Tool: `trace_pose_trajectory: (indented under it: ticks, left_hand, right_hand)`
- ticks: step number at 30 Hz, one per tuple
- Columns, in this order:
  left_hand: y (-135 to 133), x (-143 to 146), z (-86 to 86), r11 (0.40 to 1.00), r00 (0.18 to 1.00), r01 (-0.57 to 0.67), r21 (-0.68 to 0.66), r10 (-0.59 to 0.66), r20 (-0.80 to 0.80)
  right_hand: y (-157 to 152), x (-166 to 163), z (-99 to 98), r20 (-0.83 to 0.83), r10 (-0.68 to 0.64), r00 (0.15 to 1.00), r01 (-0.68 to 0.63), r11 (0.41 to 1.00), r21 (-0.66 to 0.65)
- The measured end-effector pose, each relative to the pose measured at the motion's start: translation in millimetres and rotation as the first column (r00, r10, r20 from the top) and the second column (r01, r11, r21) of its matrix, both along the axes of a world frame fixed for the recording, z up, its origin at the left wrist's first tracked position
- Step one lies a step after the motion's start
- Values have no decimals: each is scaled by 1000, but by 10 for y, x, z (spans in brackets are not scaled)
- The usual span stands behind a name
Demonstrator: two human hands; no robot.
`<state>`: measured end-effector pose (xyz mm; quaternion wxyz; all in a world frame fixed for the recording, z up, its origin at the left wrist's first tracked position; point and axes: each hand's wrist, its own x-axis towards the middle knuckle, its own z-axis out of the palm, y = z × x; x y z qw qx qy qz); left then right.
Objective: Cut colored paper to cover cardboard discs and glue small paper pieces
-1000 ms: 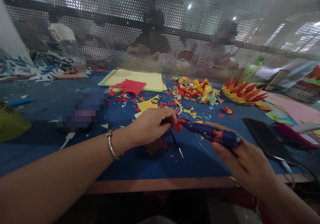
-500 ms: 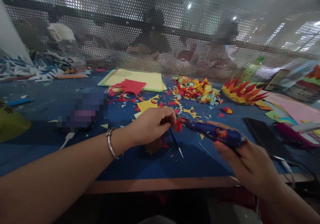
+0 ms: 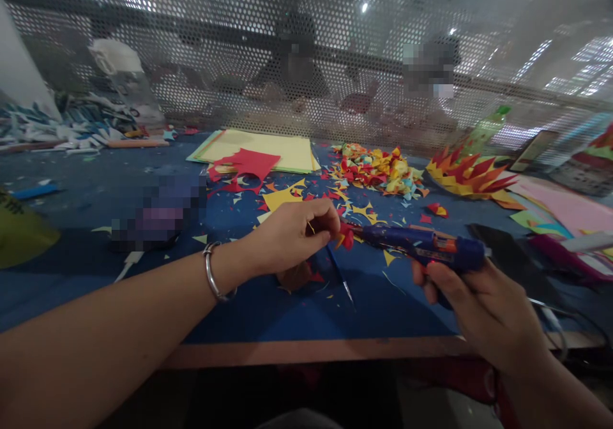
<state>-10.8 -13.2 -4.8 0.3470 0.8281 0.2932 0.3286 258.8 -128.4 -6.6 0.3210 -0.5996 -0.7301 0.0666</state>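
Note:
My left hand [image 3: 306,231], with a silver bangle at the wrist, pinches a small red and yellow paper piece [image 3: 345,234] that looks like a little flower. My right hand [image 3: 488,301] is wrapped round a dark blue glue gun [image 3: 421,245] with an orange part on top and a small red light. Its nozzle points left and meets the paper piece, though whether it touches cannot be made out. Beneath my left hand a thin blue-handled tool [image 3: 340,276] with a pale tip lies on the blue table [image 3: 373,317], beside a brownish lump [image 3: 293,277].
Paper scraps [image 3: 366,213] and a heap of folded paper pieces [image 3: 376,170] lie beyond my hands. Stacked paper sheets [image 3: 282,145] are at the back, a flame-like paper crown [image 3: 472,175] at the right. A black phone [image 3: 507,256] lies near my right hand. A perforated screen [image 3: 230,52] stands behind.
The glue gun has levelled out and shifted slightly right with my right hand. More of the red and yellow paper piece shows at my left fingertips, and a red light shows on the gun.

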Motion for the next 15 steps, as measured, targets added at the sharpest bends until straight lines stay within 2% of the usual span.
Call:
trace_pose_trajectory:
  ticks: [3, 9, 15]
  left_hand:
    - [3, 7, -2, 1000, 1000, 6, 6, -6, 7]
    - [-6, 7, 12, 1000, 1000, -2, 19, 2, -4]
    - [-8, -6, 14, 1000, 1000, 3, 22, -3, -6]
  right_hand:
    - [27, 40, -11, 28, 28, 999, -28, 1000, 1]
    - [63, 49, -21, 118, -32, 992, 22, 997, 80]
    - [75, 10, -12, 119, -74, 990, 58, 989, 132]
